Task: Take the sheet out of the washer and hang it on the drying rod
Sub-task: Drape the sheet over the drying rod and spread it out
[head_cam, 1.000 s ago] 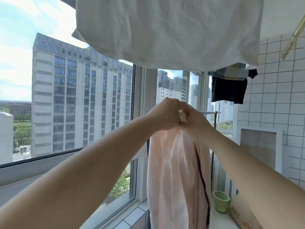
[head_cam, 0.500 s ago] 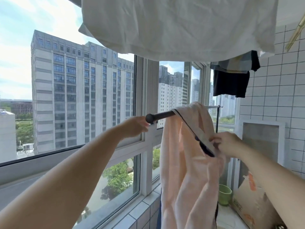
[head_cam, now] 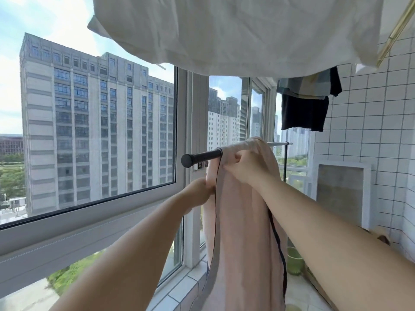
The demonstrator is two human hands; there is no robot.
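Head view: the pink sheet [head_cam: 242, 221] hangs bunched over the dark rod [head_cam: 202, 155] at frame centre, near its free end; a sideways tug could slide it off. The left hand [head_cam: 198, 194] pinches the sheet's left edge below the rod; the right hand [head_cam: 244, 168] grips its fold beside the rod.

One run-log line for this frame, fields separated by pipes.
stage: hanging | pink sheet draped over drying rod | left hand pinches sheet edge | right hand grips sheet near rod

The left hand [head_cam: 198, 193] left the rod [head_cam: 202, 156] and now pinches the sheet [head_cam: 242, 221].
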